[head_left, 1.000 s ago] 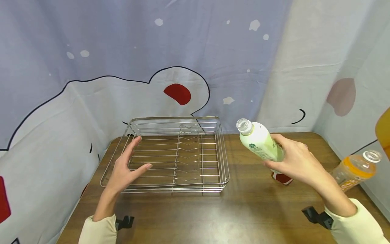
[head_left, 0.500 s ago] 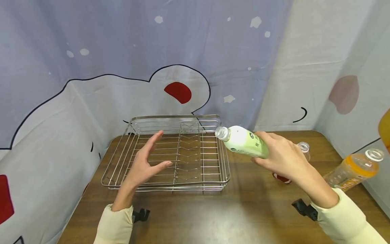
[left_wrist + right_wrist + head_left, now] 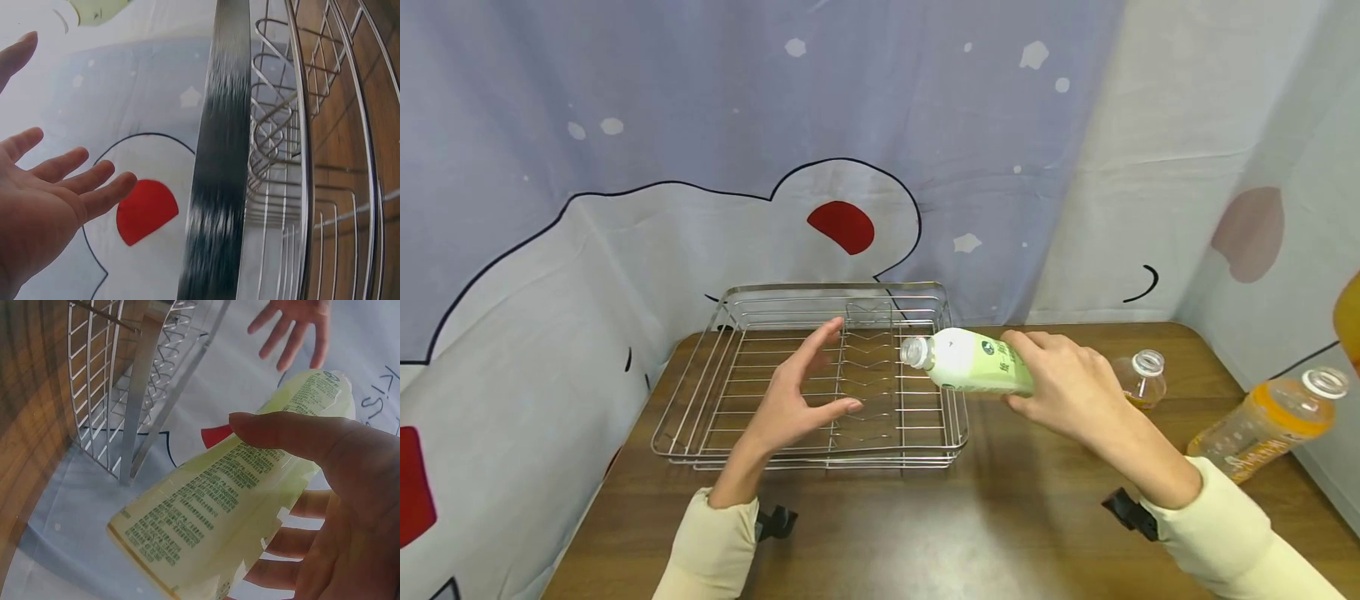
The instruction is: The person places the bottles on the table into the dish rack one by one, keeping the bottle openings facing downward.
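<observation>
My right hand [image 3: 1063, 383] grips a capless plastic bottle [image 3: 977, 360] with a light green and white label. The bottle lies nearly sideways in the air, its clear neck pointing left over the right part of a wire dish rack [image 3: 917, 454]. In the right wrist view, the thumb crosses the label of the bottle [image 3: 206, 506] and the other fingers wrap its far side. Above the rack's middle, my left hand [image 3: 797, 400] is held with fingers spread and thumb apart, holding nothing. A short gap separates its fingertips from the bottle's mouth.
To the right on the brown wooden table [image 3: 880, 542] stand a small clear bottle [image 3: 1142, 379] and a larger clear bottle with an orange label [image 3: 1262, 425], both uncapped. A patterned curtain [image 3: 985, 167] hangs behind the table and along both sides.
My right hand has carried the green bottle leftward and tipped it from slanted to nearly sideways. My left hand has moved right, from the rack's left side to its middle.
</observation>
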{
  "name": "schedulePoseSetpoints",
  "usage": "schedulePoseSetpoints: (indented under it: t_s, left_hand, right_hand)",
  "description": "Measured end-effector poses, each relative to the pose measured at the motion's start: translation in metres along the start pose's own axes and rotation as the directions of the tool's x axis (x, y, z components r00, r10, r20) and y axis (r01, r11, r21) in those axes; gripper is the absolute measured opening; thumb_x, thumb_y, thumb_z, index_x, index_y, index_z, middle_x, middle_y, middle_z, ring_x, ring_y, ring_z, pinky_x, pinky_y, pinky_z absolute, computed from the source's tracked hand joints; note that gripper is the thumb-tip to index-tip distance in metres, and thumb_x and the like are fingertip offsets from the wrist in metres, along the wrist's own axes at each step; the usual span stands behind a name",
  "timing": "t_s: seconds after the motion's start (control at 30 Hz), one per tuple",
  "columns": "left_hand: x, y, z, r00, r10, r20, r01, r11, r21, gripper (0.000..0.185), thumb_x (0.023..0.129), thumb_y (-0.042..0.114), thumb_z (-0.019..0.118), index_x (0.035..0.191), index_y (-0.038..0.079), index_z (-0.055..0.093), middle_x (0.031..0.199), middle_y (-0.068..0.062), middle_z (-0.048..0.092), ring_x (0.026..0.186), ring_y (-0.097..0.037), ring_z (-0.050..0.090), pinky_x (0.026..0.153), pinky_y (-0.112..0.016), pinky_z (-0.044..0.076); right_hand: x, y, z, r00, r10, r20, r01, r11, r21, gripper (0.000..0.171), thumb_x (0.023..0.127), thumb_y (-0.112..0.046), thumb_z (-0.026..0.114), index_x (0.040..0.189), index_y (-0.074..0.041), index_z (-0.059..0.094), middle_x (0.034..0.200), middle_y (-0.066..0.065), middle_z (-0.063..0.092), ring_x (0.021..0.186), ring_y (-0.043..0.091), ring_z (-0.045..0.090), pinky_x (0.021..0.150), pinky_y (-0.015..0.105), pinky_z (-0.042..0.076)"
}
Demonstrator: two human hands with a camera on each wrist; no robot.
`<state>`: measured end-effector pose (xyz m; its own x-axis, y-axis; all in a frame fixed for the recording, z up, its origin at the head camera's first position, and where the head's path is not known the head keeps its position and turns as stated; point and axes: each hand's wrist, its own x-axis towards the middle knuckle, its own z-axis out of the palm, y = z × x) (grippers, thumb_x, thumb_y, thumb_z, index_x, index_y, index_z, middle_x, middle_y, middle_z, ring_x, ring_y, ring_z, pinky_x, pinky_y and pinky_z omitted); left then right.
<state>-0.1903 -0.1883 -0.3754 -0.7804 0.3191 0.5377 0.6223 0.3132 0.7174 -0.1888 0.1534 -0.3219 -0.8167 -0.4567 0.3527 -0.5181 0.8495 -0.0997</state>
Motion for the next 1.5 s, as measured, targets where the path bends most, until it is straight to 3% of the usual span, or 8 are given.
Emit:
schedulePoseSetpoints:
  t_s: [0.2, 0.43, 0.53, 0.77, 0.83, 1.03, 1.3, 1.5]
  left_hand:
    - [0.003, 0.002, 0.010, 1.000, 0.021, 0.017, -0.020, 0.999, -0.035, 0.095, 0.072, 0.004, 0.087, 0.152, 0.009, 0.037, 0.153, -0.004, 0.042, 0.136, -0.022, 0.042, 0.106, -0.042, 0.042]
    - [0.007, 0.003, 0.024, 0.995, 0.092, 0.035, -0.090, 0.994, -0.057, 0.094, 0.069, 0.003, 0.088, 0.149, 0.000, 0.039, 0.152, -0.009, 0.043, 0.134, -0.026, 0.044, 0.099, -0.052, 0.046]
    - [0.008, 0.005, 0.031, 0.991, 0.125, 0.039, -0.122, 0.991, -0.058, 0.094, 0.068, 0.004, 0.089, 0.148, 0.001, 0.041, 0.151, -0.009, 0.044, 0.134, -0.026, 0.045, 0.097, -0.050, 0.048]
    - [0.011, 0.007, 0.046, 0.976, 0.216, 0.018, -0.215, 0.976, -0.036, 0.084, 0.064, 0.005, 0.092, 0.139, 0.002, 0.054, 0.146, -0.012, 0.049, 0.137, -0.028, 0.043, 0.110, -0.044, 0.037]
    - [0.012, 0.006, 0.049, 0.972, 0.236, 0.007, -0.236, 0.971, -0.039, 0.076, 0.064, 0.003, 0.092, 0.133, 0.002, 0.058, 0.144, -0.013, 0.051, 0.134, -0.030, 0.046, 0.108, -0.043, 0.039]
    - [0.012, 0.005, 0.054, 0.955, 0.297, -0.014, -0.297, 0.953, -0.055, 0.059, 0.064, -0.005, 0.089, 0.119, -0.001, 0.067, 0.134, -0.019, 0.057, 0.125, -0.035, 0.054, 0.102, -0.040, 0.046]
    - [0.011, 0.004, 0.056, 0.946, 0.323, -0.025, -0.324, 0.945, -0.050, 0.053, 0.065, -0.004, 0.088, 0.115, -0.002, 0.069, 0.126, -0.021, 0.062, 0.118, -0.034, 0.059, 0.099, -0.039, 0.048]
    - [0.011, 0.003, 0.054, 0.944, 0.329, -0.041, -0.331, 0.941, -0.067, 0.051, 0.066, -0.005, 0.087, 0.114, -0.003, 0.069, 0.123, -0.023, 0.063, 0.116, -0.035, 0.060, 0.098, -0.036, 0.049]
  right_hand:
    - [0.004, -0.009, 0.007, 0.997, -0.056, -0.043, 0.053, 0.997, -0.059, 0.059, 0.063, -0.017, 0.087, 0.116, -0.010, 0.061, 0.106, 0.014, 0.069, 0.090, 0.035, 0.065, 0.060, 0.050, 0.053]
    - [0.007, -0.020, 0.016, 0.996, -0.084, -0.029, 0.079, 0.987, -0.137, 0.064, 0.062, -0.018, 0.087, 0.119, -0.006, 0.060, 0.109, 0.017, 0.068, 0.097, 0.038, 0.065, 0.064, 0.050, 0.055]
    - [0.008, -0.025, 0.019, 0.995, -0.098, -0.027, 0.092, 0.982, -0.165, 0.063, 0.063, -0.019, 0.087, 0.119, -0.007, 0.060, 0.109, 0.017, 0.068, 0.097, 0.038, 0.065, 0.064, 0.050, 0.055]
    - [0.011, -0.035, 0.025, 0.993, -0.113, -0.028, 0.105, 0.972, -0.212, 0.060, 0.063, -0.020, 0.085, 0.115, -0.007, 0.060, 0.104, 0.017, 0.069, 0.093, 0.038, 0.065, 0.058, 0.048, 0.053]
    - [0.012, -0.036, 0.026, 0.994, -0.108, -0.012, 0.102, 0.970, -0.222, 0.059, 0.063, -0.021, 0.086, 0.114, -0.007, 0.060, 0.103, 0.016, 0.068, 0.092, 0.037, 0.065, 0.058, 0.048, 0.052]
    - [0.013, -0.040, 0.027, 0.995, -0.094, 0.039, 0.101, 0.967, -0.233, 0.058, 0.062, -0.025, 0.088, 0.109, -0.008, 0.059, 0.099, 0.014, 0.068, 0.089, 0.036, 0.065, 0.057, 0.046, 0.052]
    - [0.015, -0.041, 0.025, 0.994, -0.106, 0.033, 0.111, 0.968, -0.224, 0.056, 0.061, -0.026, 0.088, 0.106, -0.009, 0.060, 0.096, 0.013, 0.068, 0.088, 0.036, 0.065, 0.055, 0.046, 0.051]
    - [0.014, -0.036, 0.023, 0.993, -0.115, 0.035, 0.120, 0.978, -0.169, 0.061, 0.064, -0.027, 0.087, 0.117, -0.010, 0.062, 0.107, 0.014, 0.068, 0.097, 0.036, 0.064, 0.067, 0.051, 0.052]
